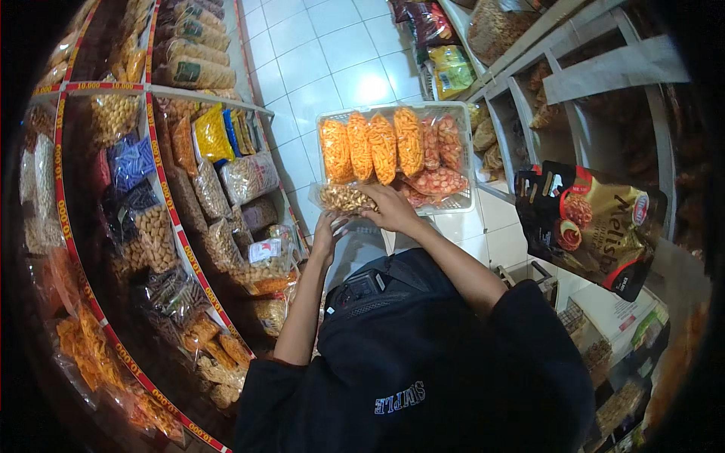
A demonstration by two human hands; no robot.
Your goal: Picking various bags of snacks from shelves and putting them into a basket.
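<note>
A clear plastic bag of brown snacks (341,198) lies at the near left corner of a white plastic basket (471,170). My right hand (395,208) is over the bag's right end and grips it. At the bag's near left edge is my left hand (324,236), fingers slightly bent; whether it grips the bag is hard to make out. Upright in the basket stand several bags of orange snack sticks (382,147). Bags of reddish round snacks (433,181) fill its right side.
Shelves with red-and-yellow price strips (164,192) hold bagged snacks on my left. A black and gold snack pouch (589,226) hangs at right, before wooden shelving (518,113). Pale floor tiles (323,56) stretch beyond the basket, with more snack bags (453,71) at the far right.
</note>
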